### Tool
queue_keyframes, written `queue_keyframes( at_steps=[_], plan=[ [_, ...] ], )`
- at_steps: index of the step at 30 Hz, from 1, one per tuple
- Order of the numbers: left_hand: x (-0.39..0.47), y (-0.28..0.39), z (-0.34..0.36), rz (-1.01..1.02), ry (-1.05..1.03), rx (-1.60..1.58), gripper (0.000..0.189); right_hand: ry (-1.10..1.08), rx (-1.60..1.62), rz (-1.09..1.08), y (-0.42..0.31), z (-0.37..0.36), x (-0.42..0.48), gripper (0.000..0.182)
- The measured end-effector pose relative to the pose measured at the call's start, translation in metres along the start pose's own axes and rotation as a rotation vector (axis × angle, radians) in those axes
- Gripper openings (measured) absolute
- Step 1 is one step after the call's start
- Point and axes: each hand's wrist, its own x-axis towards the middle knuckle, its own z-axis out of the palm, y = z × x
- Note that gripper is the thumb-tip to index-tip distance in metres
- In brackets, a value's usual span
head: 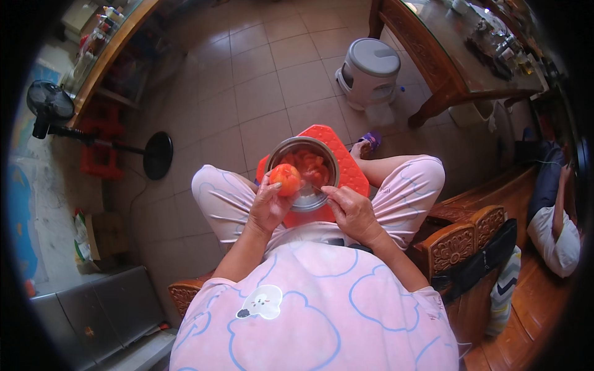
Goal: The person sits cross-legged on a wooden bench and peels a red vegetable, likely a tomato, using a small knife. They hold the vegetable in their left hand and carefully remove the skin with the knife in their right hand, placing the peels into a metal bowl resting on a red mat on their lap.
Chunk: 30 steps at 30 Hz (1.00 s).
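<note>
My left hand (268,206) holds up a round red-orange fruit (285,180), which looks like a tomato, over the near left side of a metal bowl (336,160). Inside the bowl lie wet red pieces (310,163), heaped towards the far side. At the bowl's near right rim, my right hand (353,212) pinches a thin utensil (318,188); its tip points towards the fruit, and too little shows to tell its kind. Beneath the bowl is a red plastic stool (353,174) with a bumpy top, between my knees.
A grey step stool (373,60) stands ahead on the tiled floor, beside a carved wooden table (431,55). To the left are a black pedestal fan (158,155) and red plastic stools (102,139). Another person (554,232) is at far right, on the wooden bench (543,297).
</note>
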Motion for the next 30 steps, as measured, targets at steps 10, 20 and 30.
queue_keyframes(
  at_steps=[10, 20, 30],
  plan=[
    [0.005, -0.004, 0.005, 0.022, 0.073, 0.081, 0.056, -0.030, -0.158, -0.077, -0.004, 0.007, 0.000, 0.030],
    [0.005, -0.010, 0.003, 0.065, 0.188, 0.264, 0.051, -0.063, -0.203, -0.083, -0.004, 0.013, -0.005, 0.036],
    [0.004, -0.013, 0.008, 0.059, 0.241, 0.324, 0.045, -0.094, -0.326, -0.110, -0.002, 0.021, -0.010, 0.042]
  ],
)
